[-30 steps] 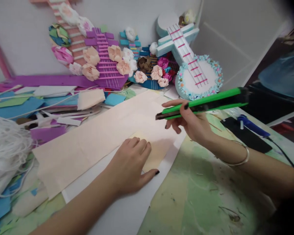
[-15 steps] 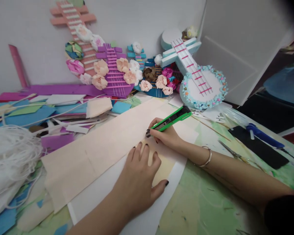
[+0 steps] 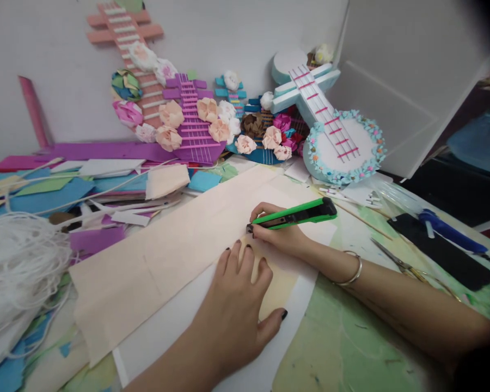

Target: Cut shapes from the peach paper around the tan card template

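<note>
A green and black utility knife (image 3: 294,214) is gripped in my right hand (image 3: 277,234), its tip pointing down-left onto the paper. The knife's blade is too small to make out. Under the tip lies a long sheet of pale peach paper (image 3: 179,228), stretched diagonally across the table. My left hand (image 3: 237,305) rests with fingers spread, its fingertips by the peach sheet's near edge, just left of the knife. Beneath both hands is a white sheet (image 3: 163,332) with a yellowish patch (image 3: 280,280).
Handmade paper instruments with flowers, among them a light blue one (image 3: 343,144) and a purple one (image 3: 191,128), lean at the back. White cord (image 3: 20,267) and coloured foam sheets (image 3: 53,193) crowd the left. Scissors (image 3: 400,261) and a blue glue gun (image 3: 451,231) lie right.
The knife's rear end has swung down and right, so the knife now lies flatter in my right hand. The whole view has shifted slightly. My left hand stays spread on the paper.
</note>
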Demonstrator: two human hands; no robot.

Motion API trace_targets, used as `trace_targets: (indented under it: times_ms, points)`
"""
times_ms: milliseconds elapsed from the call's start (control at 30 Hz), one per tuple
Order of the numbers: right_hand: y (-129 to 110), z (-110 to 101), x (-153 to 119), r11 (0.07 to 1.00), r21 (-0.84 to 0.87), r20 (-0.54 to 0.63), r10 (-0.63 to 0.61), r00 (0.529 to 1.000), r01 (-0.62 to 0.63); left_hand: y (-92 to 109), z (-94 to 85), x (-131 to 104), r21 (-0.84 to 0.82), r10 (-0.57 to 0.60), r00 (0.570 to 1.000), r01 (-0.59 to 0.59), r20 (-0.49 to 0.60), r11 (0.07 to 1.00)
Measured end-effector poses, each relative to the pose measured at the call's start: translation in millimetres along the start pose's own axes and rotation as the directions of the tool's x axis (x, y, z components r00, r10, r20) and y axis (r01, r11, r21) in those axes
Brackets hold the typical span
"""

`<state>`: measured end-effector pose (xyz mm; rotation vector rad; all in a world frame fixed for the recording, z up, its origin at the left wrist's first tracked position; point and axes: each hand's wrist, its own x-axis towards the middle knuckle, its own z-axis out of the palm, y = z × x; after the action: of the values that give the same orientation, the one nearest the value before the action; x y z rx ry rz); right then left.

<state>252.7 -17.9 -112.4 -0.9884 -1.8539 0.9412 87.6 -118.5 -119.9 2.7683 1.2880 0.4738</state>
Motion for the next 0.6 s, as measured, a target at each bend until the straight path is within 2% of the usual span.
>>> trace_targets:
  times_ms: [600]
  points:
    - [-2.2,1.7,-1.0,0.999,-0.05,0.037,0.018,0.999,-0.017,-1.4,-4.0,0.2,-0.065,-0.038,0.996,0.044,0.081,0.997]
